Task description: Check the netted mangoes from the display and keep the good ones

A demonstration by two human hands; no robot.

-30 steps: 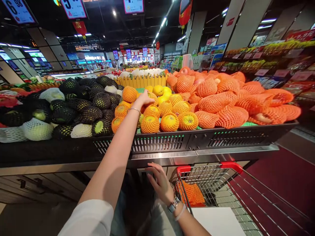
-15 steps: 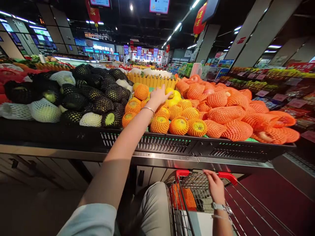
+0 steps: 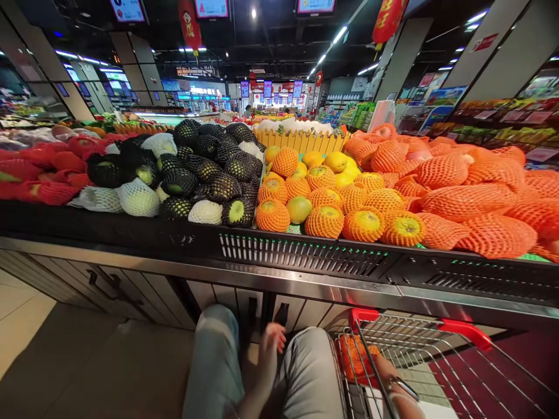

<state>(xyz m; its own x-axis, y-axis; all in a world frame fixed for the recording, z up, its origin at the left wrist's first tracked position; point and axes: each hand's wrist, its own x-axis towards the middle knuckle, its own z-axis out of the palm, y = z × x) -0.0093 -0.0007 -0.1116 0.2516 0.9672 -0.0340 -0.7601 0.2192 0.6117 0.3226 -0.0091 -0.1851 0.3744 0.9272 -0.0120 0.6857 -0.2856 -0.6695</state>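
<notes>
My left hand (image 3: 273, 342) hangs low between my knees, somewhat blurred, with loosely bent fingers and nothing visible in it. In the cart (image 3: 469, 336) at lower right, my right hand (image 3: 381, 364) reaches down beside an orange netted item (image 3: 353, 356). The cart's wires and frame partly cover its fingers, so I cannot see whether it grips the item. Ahead, round orange-yellow fruits in orange foam nets (image 3: 324, 221) fill a black crate (image 3: 301, 256). A bare yellow-green fruit (image 3: 299, 209) lies among them.
Dark-netted fruits (image 3: 179, 180) are heaped to the left, and larger fruits in coral nets (image 3: 467, 198) to the right. A metal counter edge (image 3: 279, 277) runs below the crates. My knees (image 3: 312, 361) are close to the cabinet fronts and the cart.
My left hand has come down from the yellow fruits to between my knees. My right hand has dropped from near the cart's rim into the cart. The view has turned left.
</notes>
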